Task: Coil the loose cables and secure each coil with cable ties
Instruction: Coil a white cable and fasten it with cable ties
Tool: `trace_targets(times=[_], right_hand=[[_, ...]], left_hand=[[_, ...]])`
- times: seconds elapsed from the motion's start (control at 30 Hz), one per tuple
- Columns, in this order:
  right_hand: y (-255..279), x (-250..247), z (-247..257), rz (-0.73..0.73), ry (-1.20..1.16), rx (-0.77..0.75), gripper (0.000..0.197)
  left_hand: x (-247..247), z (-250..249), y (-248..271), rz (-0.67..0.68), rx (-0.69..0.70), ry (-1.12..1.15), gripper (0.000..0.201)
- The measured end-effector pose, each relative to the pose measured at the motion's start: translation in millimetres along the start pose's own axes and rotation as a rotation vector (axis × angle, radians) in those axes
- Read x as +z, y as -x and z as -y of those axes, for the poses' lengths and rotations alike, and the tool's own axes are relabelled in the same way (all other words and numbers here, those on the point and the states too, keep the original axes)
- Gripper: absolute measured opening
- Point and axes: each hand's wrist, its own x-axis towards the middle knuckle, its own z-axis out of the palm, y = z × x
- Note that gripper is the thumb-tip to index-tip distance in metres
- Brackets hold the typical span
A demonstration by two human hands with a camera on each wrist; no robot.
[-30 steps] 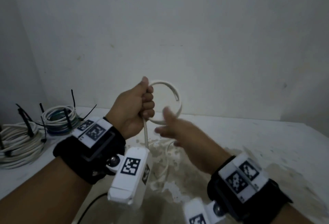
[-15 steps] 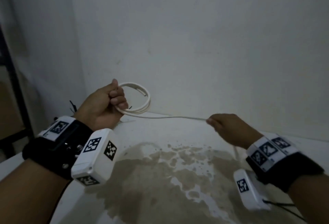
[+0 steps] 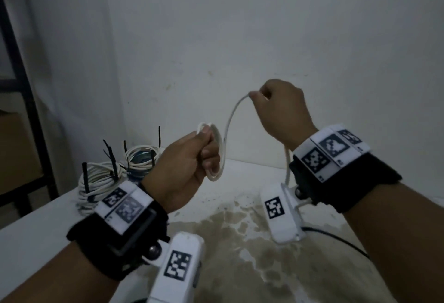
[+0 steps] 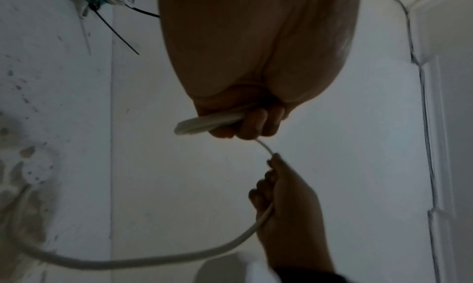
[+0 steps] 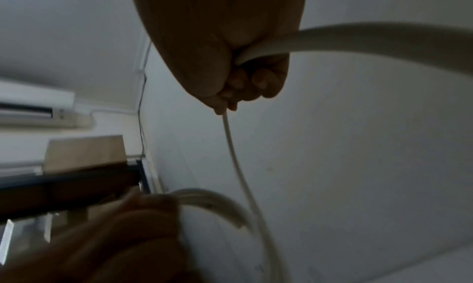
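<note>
Overhead, from the head view, the left hand [image 3: 192, 165] is clenched round a small coil of round white plastic-sheathed cable [image 3: 217, 156], its fingers curled through the loops so the turns stay stacked and cannot spring apart. The right hand [image 3: 281, 110] is raised higher, pinching the free run of the same cable between thumb and forefinger; lifting it this way looks meant to shape the next loop before laying it onto the coil. Behind the left wrist, two finished bundles of white cable bound with black plastic cable ties [image 3: 101, 177] sit on the stained white tabletop [image 3: 240, 242], parked out of the working space.

Next, the left wrist view shows the left fingers [image 4: 253, 123] wrapped tightly about the flattened stack of loops, with a single strand leaving toward the right hand [image 4: 286, 202], which grasps it; the slack beyond sags in a wide arc.

Lastly, the right wrist view shows the right fingers [image 5: 256, 81] closed on the strand, the cable passing through the fist so it can slide and feed. The coil [image 5: 217, 206] hangs blurred below. No tie is on it yet.
</note>
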Motion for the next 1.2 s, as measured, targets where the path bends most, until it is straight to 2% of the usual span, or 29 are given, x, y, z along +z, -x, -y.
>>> trace_targets(times=[0.07,0.17,0.33,0.5,0.6,0.7,0.83,0.93,1.1,1.2], right_hand=[[6.8,2.9,13.0,0.053,-0.129,0.057,0.035],[25.3,7.9,25.2,0.118,-0.414,0.170,0.029],[68.3,2.6,32.2,0.199,-0.630,0.222,0.021],[103.7,2.1,30.5,0.151,-0.526,0.054,0.024],[117.2,3.9,28.0,0.236,-0.410,0.005,0.034],[123.4,0.0,22.1,0.289,-0.418,-0.016,0.036],[139.1,-7.7,15.2,0.391,-0.515,0.040,0.008],[153.7,-9.4,3.1,0.449,-0.439,-0.016,0.025],[159.6,-21.8,-31.4,0.516,-0.214,-0.110,0.034],[157.8,-27.1,-44.1,0.501,-0.206,-0.037,0.032]], left_hand=[[6.6,8.0,-2.7,-0.018,-0.011,0.033,0.029],[15.0,17.2,-4.6,-0.065,-0.026,0.096,0.030],[26.2,23.9,-4.8,-0.125,0.022,0.100,0.030],[31.7,22.7,-5.5,-0.154,-0.023,0.201,0.039],[33.5,20.6,-5.5,-0.172,-0.052,0.269,0.037],[33.8,23.6,-3.2,-0.192,-0.071,0.157,0.033],[30.1,15.7,-2.0,-0.133,-0.031,0.191,0.034],[23.4,3.0,-1.7,-0.083,-0.060,0.292,0.036],[8.9,-7.8,0.2,-0.068,-0.156,0.405,0.033],[4.7,-7.6,2.3,-0.029,-0.202,0.398,0.027]])
